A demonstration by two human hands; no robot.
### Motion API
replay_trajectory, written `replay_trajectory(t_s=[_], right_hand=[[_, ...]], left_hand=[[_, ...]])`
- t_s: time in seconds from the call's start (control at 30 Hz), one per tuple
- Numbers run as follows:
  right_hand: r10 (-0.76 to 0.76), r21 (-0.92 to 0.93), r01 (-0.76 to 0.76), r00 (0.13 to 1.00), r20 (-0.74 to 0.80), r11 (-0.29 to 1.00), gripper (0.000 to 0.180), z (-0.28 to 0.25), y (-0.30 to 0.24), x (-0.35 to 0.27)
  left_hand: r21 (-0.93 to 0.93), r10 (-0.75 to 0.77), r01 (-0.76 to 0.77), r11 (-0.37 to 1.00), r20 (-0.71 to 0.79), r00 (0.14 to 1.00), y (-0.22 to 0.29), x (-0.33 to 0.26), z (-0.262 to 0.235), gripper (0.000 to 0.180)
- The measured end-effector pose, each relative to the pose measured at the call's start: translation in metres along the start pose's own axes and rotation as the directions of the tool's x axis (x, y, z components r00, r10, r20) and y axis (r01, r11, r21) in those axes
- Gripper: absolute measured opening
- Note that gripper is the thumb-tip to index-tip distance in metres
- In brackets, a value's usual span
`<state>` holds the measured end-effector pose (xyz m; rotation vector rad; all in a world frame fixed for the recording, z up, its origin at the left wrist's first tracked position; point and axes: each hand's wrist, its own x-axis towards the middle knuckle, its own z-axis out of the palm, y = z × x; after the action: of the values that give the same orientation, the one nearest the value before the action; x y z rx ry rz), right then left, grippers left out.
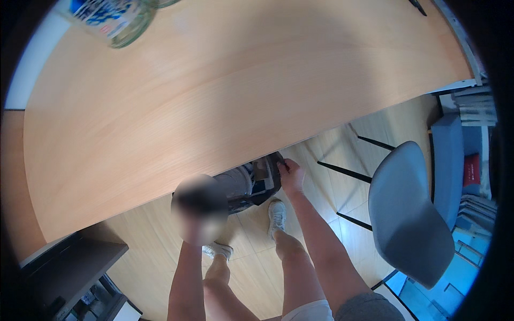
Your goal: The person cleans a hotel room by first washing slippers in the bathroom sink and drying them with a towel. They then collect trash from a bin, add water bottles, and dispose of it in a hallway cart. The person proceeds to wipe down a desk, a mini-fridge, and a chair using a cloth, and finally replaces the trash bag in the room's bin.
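A dark bag (257,184) with grey and black parts sits on the wooden floor, half hidden under the edge of the light wooden table (214,96). My right hand (292,174) reaches down to the bag's right top edge, fingers closed on its dark fabric. My left hand (199,209) is raised in front of the bag's left side; it is blurred with something dark at its top, so its grip is unclear. My bare legs and white shoes (276,215) stand just in front of the bag.
A grey shell chair (407,214) on black legs stands to the right. A clear plastic bottle (115,21) lies at the table's far left. A black cabinet (69,265) is at lower left, and a blue seat (447,160) and stacked books (474,107) at right.
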<state>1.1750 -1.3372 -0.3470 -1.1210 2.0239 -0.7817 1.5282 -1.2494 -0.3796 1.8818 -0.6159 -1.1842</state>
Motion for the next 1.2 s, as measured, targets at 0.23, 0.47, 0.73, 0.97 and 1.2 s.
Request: replay_trajectory(t_s=[0.23,0.47,0.73,0.97,1.2], right_hand=[[-0.052,0.183,0.054,0.999,-0.013,0.982,0.01,-0.052,-0.032,-0.021],[-0.038,0.166,0.02,0.994,0.106,0.986,0.011,-0.092,-0.042,-0.057],[-0.081,0.217,0.023,0.961,0.263,0.976,0.01,-0.128,-0.06,-0.128],[-0.102,0.112,0.07,0.941,0.323,0.991,0.011,-0.114,-0.067,-0.148],[-0.048,0.059,0.031,0.949,0.312,0.998,0.012,-0.09,-0.04,-0.173]], left_hand=[[0.008,-0.193,0.194,0.981,-0.06,0.979,0.087,-0.043,0.036,0.037],[-0.008,-0.121,0.122,0.993,0.078,0.99,0.127,-0.117,0.039,0.033],[-0.268,-0.219,0.214,0.939,0.013,0.976,0.11,-0.183,-0.002,0.026],[-0.238,-0.427,0.389,0.89,-0.136,0.894,0.082,-0.206,-0.023,0.028],[-0.117,-0.473,0.463,0.879,-0.08,0.877,0.068,-0.224,-0.048,0.026]])
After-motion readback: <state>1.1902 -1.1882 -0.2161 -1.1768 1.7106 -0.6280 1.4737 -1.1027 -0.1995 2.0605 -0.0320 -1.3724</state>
